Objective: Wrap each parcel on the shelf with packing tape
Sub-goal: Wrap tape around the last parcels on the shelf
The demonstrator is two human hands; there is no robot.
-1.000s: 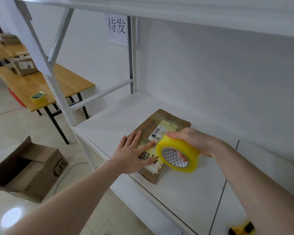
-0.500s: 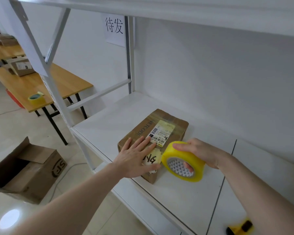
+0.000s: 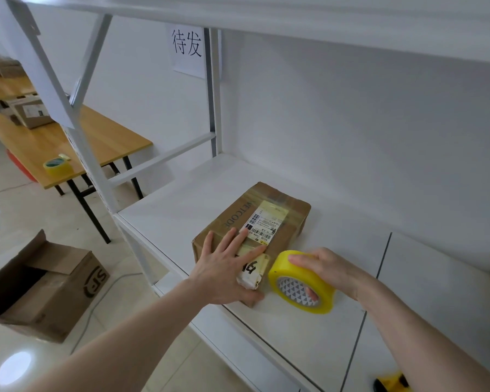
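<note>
Where the shelf (image 3: 309, 343) edge runs nearest the camera, a yellow object (image 3: 392, 383) sits at the bottom right, cut off by the frame.

Right hand (image 3: 327, 268): grips the tape roll (image 3: 301, 282), yellow, fingers through its core and thumb over the rim. The roll stands on edge, on or just above the shelf, just beside the near right corner of the parcel (image 3: 252, 224).

Left hand (image 3: 227, 265): flat, fingers straight and spread, pressing on the near end of the parcel top, thumb down its front face.

Parcel: brown cardboard, lying flat on the white shelf near its front edge, lengthwise away from the camera. A shipping label (image 3: 262, 224) with barcodes on top; a crumpled white label at the near end, partly under the left hand.

Floor, left: open cardboard box (image 3: 43, 284), flaps up.

Beyond it: wooden desk (image 3: 77, 145), black legs, carrying a second tape roll (image 3: 55, 166) and, farther back, a small carton (image 3: 30, 113).

Back wall: paper sign (image 3: 187, 50) with two black characters.
</note>
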